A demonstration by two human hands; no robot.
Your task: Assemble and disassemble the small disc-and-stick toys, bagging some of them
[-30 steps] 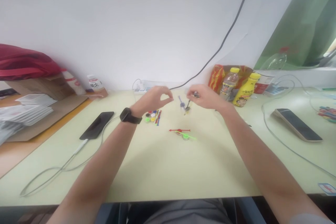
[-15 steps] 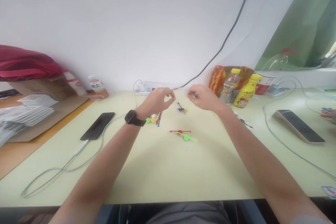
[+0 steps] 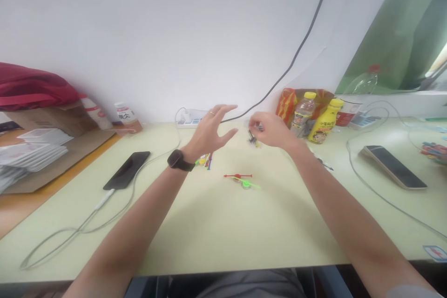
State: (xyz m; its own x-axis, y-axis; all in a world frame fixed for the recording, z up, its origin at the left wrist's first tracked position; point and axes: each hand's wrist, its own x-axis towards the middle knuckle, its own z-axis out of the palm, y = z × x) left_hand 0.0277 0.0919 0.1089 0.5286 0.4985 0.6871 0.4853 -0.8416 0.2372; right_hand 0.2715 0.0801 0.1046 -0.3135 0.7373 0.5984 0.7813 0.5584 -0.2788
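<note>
My left hand (image 3: 211, 130), with a dark watch on the wrist, is raised above the table with its fingers spread and nothing in them. My right hand (image 3: 270, 129) pinches a small dark and yellow toy piece (image 3: 252, 139) just above the table. Below my left hand lies a heap of small coloured plastic sticks and discs (image 3: 205, 160). A red stick and a green stick on small discs (image 3: 241, 179) lie nearer to me on the pale table (image 3: 223, 223).
A black phone (image 3: 126, 170) on a white cable lies at the left, another phone (image 3: 394, 166) at the right. Two yellow-capped bottles (image 3: 316, 118) and a red bag stand at the back right, a power strip (image 3: 190, 118) by the wall, boxes and papers at far left.
My left hand has opened from a pinch and lifted slightly. The small dark piece has gone from hanging between both hands to my right hand alone.
</note>
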